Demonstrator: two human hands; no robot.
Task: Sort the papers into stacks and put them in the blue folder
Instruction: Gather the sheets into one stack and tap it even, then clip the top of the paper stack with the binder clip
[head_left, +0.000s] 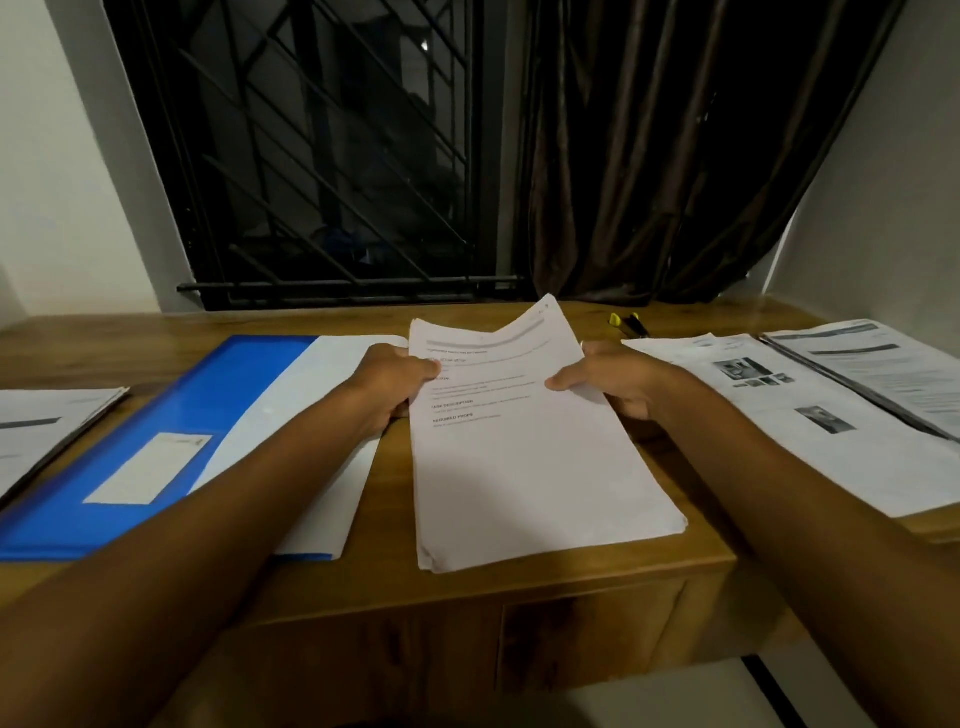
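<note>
A thick stack of printed papers (524, 467) sits in the middle of the wooden desk, its far end lifted and bent. My left hand (392, 387) grips its left edge, thumb on top. My right hand (618, 382) grips the right edge the same way. The blue folder (171, 415) lies to the left with a white label on its cover; white sheets (317, 415) show beside and partly under my left forearm. More printed stacks lie at the far left (47, 431) and at the right (810, 415).
The wooden desk (571, 566) has its front edge near me, with cabinet doors below. A yellow-and-black pen (628, 323) lies at the back right. A further paper stack (883, 369) overlaps the right edge. Behind are a barred window and a dark curtain.
</note>
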